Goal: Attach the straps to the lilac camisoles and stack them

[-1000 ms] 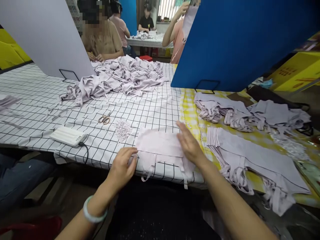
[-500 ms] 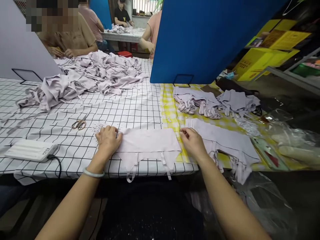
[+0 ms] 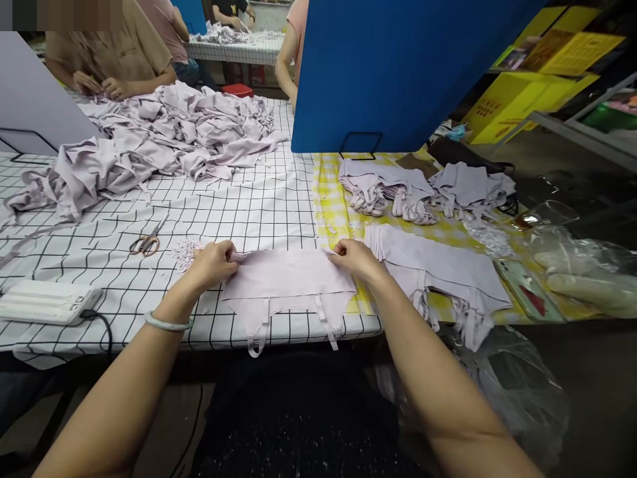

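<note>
Two hands at the desk's near edge: left hand [image 3: 212, 263] and right hand [image 3: 354, 259] each pinch a top corner of one lilac garment [image 3: 286, 282], flat, straps overhanging. Step judged: smoothing; next calls for an even lift toward the stack [image 3: 438, 265].

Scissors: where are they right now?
Head view, left side: the scissors lie on the checked tablecloth, left of the left hand, beside the scraps.

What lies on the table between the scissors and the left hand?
In the head view, a small heap of white scraps lies between the scissors and the left hand.
</note>
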### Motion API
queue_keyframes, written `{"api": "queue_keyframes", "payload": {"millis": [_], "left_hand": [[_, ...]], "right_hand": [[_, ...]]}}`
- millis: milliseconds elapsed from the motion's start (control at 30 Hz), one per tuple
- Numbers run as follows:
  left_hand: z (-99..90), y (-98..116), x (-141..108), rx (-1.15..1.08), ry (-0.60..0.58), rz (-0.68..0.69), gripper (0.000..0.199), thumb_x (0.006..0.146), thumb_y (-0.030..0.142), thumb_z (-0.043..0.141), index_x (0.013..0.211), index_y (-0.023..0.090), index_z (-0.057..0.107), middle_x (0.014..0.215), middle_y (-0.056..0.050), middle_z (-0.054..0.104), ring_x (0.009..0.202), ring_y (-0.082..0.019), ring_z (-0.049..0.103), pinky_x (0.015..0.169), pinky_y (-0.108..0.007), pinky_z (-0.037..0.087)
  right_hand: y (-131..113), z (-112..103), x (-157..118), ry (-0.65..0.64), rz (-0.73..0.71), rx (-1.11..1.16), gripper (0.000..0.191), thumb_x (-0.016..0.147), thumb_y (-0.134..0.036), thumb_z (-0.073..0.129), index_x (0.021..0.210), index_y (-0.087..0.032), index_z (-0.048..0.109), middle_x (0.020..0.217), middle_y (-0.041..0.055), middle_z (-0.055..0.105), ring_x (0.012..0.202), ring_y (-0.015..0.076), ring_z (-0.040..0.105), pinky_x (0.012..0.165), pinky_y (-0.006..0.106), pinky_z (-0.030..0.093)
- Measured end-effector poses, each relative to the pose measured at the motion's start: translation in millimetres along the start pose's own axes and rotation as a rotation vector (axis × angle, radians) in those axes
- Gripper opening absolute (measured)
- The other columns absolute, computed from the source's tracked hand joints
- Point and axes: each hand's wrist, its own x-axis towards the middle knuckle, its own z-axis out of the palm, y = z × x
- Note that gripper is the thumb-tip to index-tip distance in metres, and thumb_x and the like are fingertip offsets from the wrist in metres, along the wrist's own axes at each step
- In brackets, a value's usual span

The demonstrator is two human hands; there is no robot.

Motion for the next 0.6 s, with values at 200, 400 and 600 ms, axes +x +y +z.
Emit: {"api": "queue_keyframes", "payload": {"millis": [200, 400, 600], "left_hand": [[-2.9, -7, -17, -0.186, 0.072, 0.106, 0.007, 0.078, 0.027, 0.055, 0.077, 0.020, 0.058, 0.075, -0.003, 0.062, 0.075, -0.020, 0.057, 0.067, -0.031, 0.042], [16.2, -15, -82, -0.116, 0.390, 0.486, 0.010, 0.087, 0.014, 0.050, 0.089, 0.020, 0.056, 0.090, -0.006, 0.067, 0.088, -0.022, 0.060, 0.078, -0.035, 0.051], [67.0, -31, -148, -0.057, 0.412, 0.688, 0.027, 0.088, 0.001, 0.050, 0.106, 0.019, 0.059, 0.109, -0.012, 0.070, 0.105, -0.025, 0.066, 0.092, -0.042, 0.057]], "right_hand": [[5, -2, -13, 0.035, -0.072, 0.114, 0.025, 0.074, -0.021, 0.061, 0.099, -0.023, 0.062, 0.086, 0.0015, 0.067, 0.079, 0.0201, 0.060, 0.070, 0.030, 0.044], [31, -9, -74, 0.283, -0.522, -0.055, 0.014, 0.077, -0.011, 0.054, 0.081, -0.024, 0.056, 0.100, 0.0068, 0.070, 0.104, 0.0297, 0.062, 0.089, 0.047, 0.048], [67, 19, -135, 0.253, -0.778, -0.073, 0.036, 0.080, 0.000, 0.046, 0.103, -0.023, 0.061, 0.111, 0.0103, 0.073, 0.107, 0.0273, 0.068, 0.091, 0.050, 0.056]]}}
